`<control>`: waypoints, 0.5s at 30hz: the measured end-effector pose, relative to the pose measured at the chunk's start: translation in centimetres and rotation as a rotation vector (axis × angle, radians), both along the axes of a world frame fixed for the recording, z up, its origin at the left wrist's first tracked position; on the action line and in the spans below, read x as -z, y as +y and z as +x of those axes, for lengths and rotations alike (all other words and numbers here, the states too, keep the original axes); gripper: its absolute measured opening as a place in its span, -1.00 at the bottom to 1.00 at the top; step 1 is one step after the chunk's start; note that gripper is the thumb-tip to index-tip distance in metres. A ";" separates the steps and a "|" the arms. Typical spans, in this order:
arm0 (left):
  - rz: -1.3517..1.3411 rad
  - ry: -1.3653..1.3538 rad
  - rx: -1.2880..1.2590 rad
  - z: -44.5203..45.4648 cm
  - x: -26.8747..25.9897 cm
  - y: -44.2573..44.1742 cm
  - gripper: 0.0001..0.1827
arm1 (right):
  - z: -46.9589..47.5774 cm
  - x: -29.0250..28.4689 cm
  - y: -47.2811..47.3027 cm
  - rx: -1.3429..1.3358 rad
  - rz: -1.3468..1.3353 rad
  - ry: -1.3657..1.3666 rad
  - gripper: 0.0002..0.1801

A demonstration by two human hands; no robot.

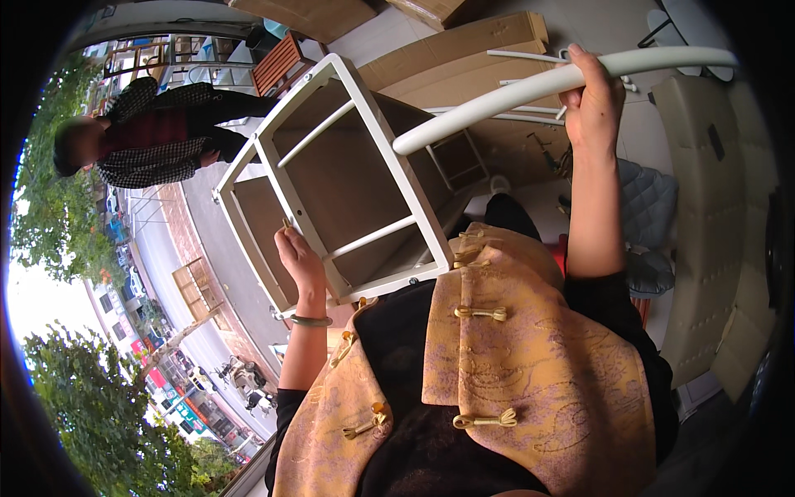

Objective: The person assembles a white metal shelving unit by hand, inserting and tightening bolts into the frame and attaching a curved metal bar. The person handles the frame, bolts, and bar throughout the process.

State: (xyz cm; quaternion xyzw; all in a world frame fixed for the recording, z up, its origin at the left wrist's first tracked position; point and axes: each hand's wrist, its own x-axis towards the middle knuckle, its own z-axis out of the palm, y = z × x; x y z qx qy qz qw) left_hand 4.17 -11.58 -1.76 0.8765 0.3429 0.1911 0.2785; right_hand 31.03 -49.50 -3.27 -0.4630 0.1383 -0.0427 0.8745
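Note:
My right hand (pixel 593 102) grips a thick, curved white tube (pixel 503 105) near its middle. The tube's rounded end lies over the side bar of a white metal furniture frame (pixel 379 152); whether it touches cannot be told. The frame stands tilted before me, with crossbars, bolts along its rim and brown panels (pixel 348 168) behind the bars. Pinched in the fingertips of my left hand (pixel 300 258) is a small brass-coloured bolt or screw (pixel 286 222). This hand is beside the frame's middle crossbar, close to a dark hole (pixel 299 212) in it.
Thin white rods (pixel 522 116) lie on flattened cardboard (pixel 447 62) beyond the frame. A person (pixel 155 133) in a checked jacket stands at the left, before the street. To the right are a grey quilted seat (pixel 646 205) and a beige sofa (pixel 702 230). A slatted wooden stool (pixel 282 65) stands behind.

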 end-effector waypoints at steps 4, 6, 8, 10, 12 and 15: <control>-0.021 0.003 -0.023 -0.1 0.0 0.1 -0.76 | 1.4 1.6 -0.6 -0.161 0.074 -0.054 -0.74; -0.056 0.020 -0.060 0.0 -0.2 0.0 -0.77 | 1.3 2.5 -1.0 -0.193 0.098 -0.058 -0.76; 0.046 0.041 -0.055 0.3 -0.7 -0.4 -0.78 | 0.8 3.5 -1.2 -0.142 0.122 -0.019 -0.77; 0.123 -0.018 -0.014 0.9 -1.6 -1.5 -0.79 | 0.2 4.5 -1.6 -0.142 0.129 -0.027 -0.79; 0.169 -0.168 0.092 2.5 -2.6 -3.0 -0.79 | -0.1 5.4 -1.7 -0.156 0.150 0.014 -0.81; -0.156 -0.034 0.278 4.8 -4.4 -6.6 -0.78 | 0.0 5.8 -2.6 -0.319 0.206 -0.102 -0.84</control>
